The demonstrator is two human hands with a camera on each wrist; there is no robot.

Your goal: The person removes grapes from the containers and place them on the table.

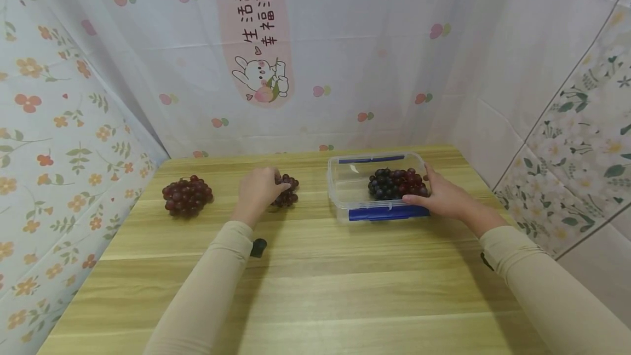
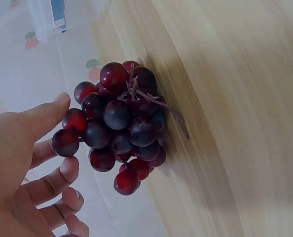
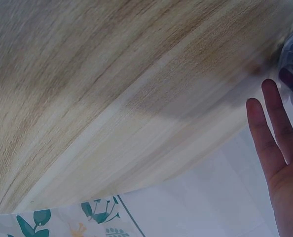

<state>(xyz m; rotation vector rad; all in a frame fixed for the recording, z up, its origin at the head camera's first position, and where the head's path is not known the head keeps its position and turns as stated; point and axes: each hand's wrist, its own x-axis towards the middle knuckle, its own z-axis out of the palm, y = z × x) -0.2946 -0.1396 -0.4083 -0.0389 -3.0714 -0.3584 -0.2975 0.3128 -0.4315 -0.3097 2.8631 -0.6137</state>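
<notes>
In the head view, my left hand (image 1: pixel 258 193) is at a small bunch of dark red grapes (image 1: pixel 291 190) on the wooden table. The left wrist view shows my thumb and index finger around the outermost grapes of that bunch (image 2: pixel 119 121), with the other fingers loosely bent below. A bare brown stem sticks out of its far side. My right hand (image 1: pixel 443 196) rests against the right end of a clear plastic box (image 1: pixel 340 182), thumb at the front corner. Two straight fingers (image 3: pixel 265 133) show beside the box in the right wrist view. Black grapes (image 1: pixel 382 185) and red grapes (image 1: pixel 410 182) lie inside the box.
Another bunch of red grapes (image 1: pixel 187 196) sits on the table's left side. Blue latch strips (image 1: pixel 389 212) run along the box's long sides. Printed curtains (image 1: pixel 315 70) enclose the table (image 1: pixel 315 289) at the back and both sides.
</notes>
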